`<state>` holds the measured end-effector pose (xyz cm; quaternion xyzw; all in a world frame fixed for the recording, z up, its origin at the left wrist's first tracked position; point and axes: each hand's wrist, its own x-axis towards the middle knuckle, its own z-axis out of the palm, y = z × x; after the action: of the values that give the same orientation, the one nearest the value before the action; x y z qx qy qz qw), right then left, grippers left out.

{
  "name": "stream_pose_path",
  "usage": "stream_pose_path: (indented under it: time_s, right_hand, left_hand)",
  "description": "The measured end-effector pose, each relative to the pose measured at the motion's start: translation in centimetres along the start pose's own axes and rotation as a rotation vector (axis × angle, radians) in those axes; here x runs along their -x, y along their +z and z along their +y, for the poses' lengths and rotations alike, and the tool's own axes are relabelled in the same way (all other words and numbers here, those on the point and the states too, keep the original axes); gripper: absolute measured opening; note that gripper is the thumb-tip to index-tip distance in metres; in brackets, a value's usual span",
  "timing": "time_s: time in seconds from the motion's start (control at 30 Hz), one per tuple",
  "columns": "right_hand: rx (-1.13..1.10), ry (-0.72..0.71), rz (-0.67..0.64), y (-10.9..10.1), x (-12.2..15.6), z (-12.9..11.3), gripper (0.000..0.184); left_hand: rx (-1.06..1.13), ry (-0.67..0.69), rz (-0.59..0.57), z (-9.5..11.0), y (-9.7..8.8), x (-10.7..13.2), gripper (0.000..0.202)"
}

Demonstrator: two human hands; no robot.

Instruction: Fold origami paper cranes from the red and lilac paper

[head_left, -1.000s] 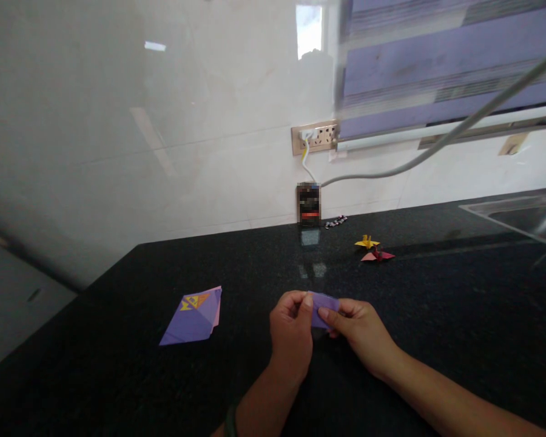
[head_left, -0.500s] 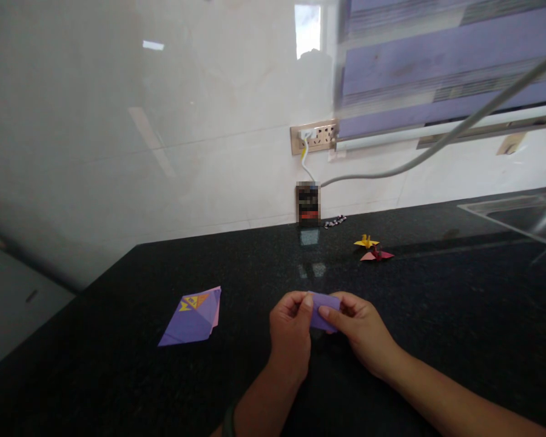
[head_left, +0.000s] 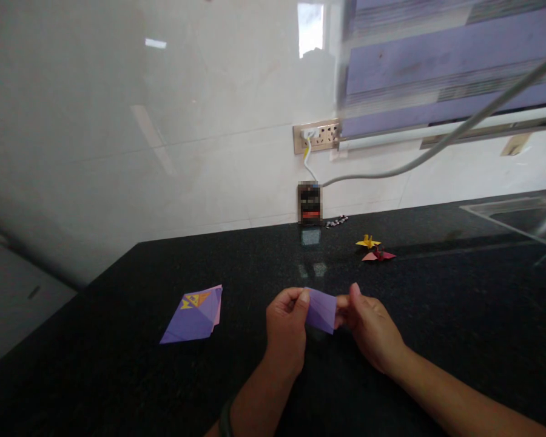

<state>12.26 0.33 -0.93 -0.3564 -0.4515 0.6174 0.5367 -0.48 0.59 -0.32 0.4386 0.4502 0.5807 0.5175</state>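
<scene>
1. Your left fingers (head_left: 303,300) pinch the left edge of a small purple paper (head_left: 321,312), thumb on top.
2. Your right fingers (head_left: 343,301) are loosened, the thumb raised clear of the paper; the others sit at its right edge, and whether they touch it is hard to tell.
3. Paper: between your two hands, over the black speckled counter (head_left: 255,261), its face turned toward you.
4. Off to your left, well apart, purple sheets (head_left: 191,318) lie on the counter, with yellow and orange print and pink showing along one edge.
5. Beyond your right hand sit two folded birds, a yellow bird (head_left: 368,243) just behind a red bird (head_left: 379,256).
6. Near the wall (head_left: 209,182) stands a dark, pixelated box (head_left: 310,206), a beaded strand (head_left: 337,222) beside it.
</scene>
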Motion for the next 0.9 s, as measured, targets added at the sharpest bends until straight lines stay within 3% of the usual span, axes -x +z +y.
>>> stream_pose_path:
  time_s: [0.1, 0.17, 0.37, 0.6, 0.9]
  right_hand:
    - [0.090, 0.007, 0.004, 0.09, 0.15, -0.33, 0.022]
    - [0.169, 0.010, 0.045, 0.10, 0.24, -0.40, 0.017]
    - [0.178, 0.034, 0.071, -0.10, -0.07, -0.06, 0.026]
    - [0.296, -0.007, 0.086, -0.28, -0.51, -0.35, 0.021]
    - [0.379, -0.040, 0.077, -0.43, -0.37, -0.87, 0.020]
  left_hand:
    - [-0.074, 0.042, -0.031, -0.11, 0.16, 0.20, 0.014]
    - [-0.150, 0.099, -0.082, -0.20, 0.32, 0.42, 0.012]
    - [-0.191, 0.077, -0.083, -0.24, 0.29, 0.49, 0.014]
    - [-0.024, -0.051, 0.041, 0.36, 0.21, 0.01, 0.019]
    - [-0.006, -0.057, -0.007, 0.33, -0.17, -0.37, 0.018]
